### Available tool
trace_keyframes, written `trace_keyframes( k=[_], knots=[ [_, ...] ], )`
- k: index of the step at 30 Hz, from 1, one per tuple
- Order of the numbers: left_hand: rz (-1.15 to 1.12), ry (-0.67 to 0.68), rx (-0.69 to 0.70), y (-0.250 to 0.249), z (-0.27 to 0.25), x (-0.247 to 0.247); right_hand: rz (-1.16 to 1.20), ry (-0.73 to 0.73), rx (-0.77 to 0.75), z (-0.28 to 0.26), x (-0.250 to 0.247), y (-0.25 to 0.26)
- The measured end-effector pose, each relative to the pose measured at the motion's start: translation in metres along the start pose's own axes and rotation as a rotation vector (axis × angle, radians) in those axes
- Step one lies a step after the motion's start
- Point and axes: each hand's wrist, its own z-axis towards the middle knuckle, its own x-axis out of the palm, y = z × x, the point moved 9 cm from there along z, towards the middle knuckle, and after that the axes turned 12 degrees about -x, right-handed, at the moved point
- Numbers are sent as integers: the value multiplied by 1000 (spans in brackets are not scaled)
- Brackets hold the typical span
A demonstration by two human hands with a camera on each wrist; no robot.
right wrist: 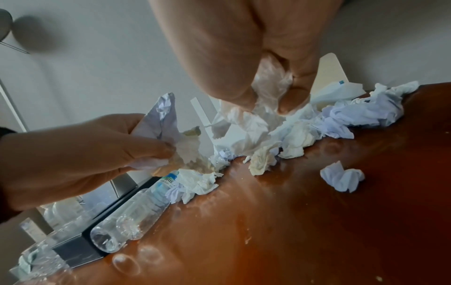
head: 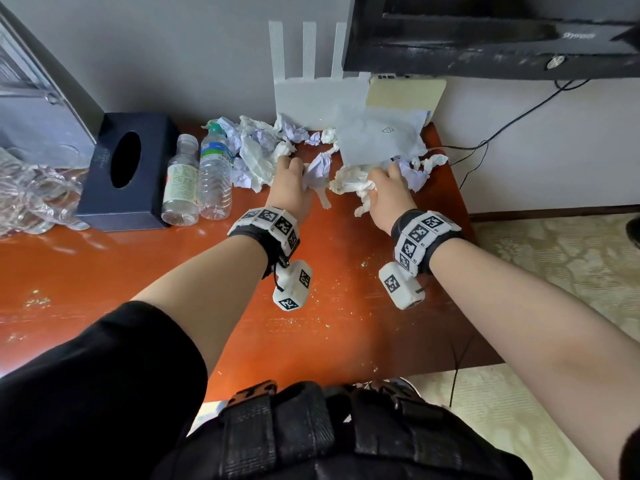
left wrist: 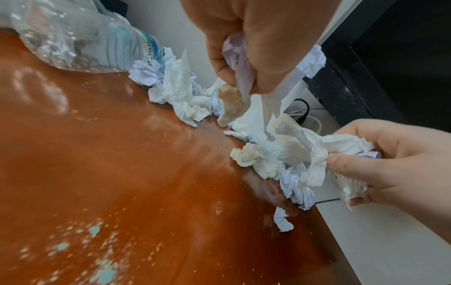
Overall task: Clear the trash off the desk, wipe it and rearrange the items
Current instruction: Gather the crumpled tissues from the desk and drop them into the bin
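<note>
Here the desk (head: pixel 104 271), orange-brown and speckled with crumbs, carries a black tissue box (head: pixel 121 174) at its left, with two clear bottles (head: pixel 197 178) lying just beside it. Along the wall edge sprawls the trash (head: pixel 256 147), crumpled paper and tissue. The left hand (head: pixel 292 188) grips a lavender paper wad (left wrist: pixel 238 57); the right hand (head: pixel 388 192) clutches a bunch of white tissue (left wrist: pixel 317 148), both just above the desk.

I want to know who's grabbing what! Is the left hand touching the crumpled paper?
Touching. The right wrist view shows the left hand with fingers and thumb curled round the crumpled paper, lifted off the desk.
</note>
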Motion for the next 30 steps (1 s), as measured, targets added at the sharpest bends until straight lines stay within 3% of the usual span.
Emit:
trace_keyframes(
  k=[19,30],
  knots=[
    [21,151,128,58,-80,-68,3,-136,174,-94,22,112],
    [43,242,183,68,-117,-61,23,-193,293,-150,26,120]
  ],
)
